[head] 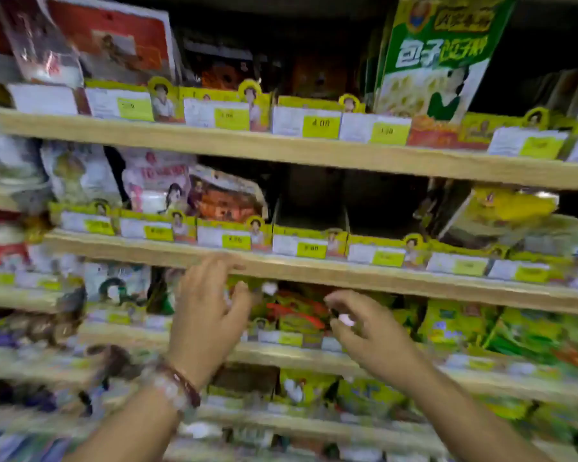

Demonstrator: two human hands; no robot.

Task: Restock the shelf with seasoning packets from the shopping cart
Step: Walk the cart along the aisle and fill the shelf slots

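Both hands are raised at the third shelf tier from the top, in front of a compartment holding red-and-green seasoning packets [294, 311].

The left hand [207, 315] is open, fingers spread and loosely bent. Its fingertips [227, 261] lie in front of the wooden edge of the shelf board [347, 278] above the compartment; contact cannot be told through the blur. A beaded bracelet [177, 385] sits on the wrist.

The right hand [364, 331] has its fingers curled inward, thumb toward forefinger, just in front of the packets. Whether it pinches a packet edge or holds nothing cannot be told. A small pale patch near its thumb is unidentifiable.

Judgement: the hands flank the compartment to seat or straighten packets in the row, the left steadying from the side.

Materials: the shelf boards are pale wood, flat-fronted. Each compartment has a yellow-green cardboard front lip carrying price tags [321, 126], which keeps the packets upright and leaning back. The packets are glossy flexible film, flat and pillowy. A tall green packet [437, 58] stands tilted on the top tier.

Two middle-tier compartments [344, 201] look dark, apparently unstocked. The shopping cart is not in view.
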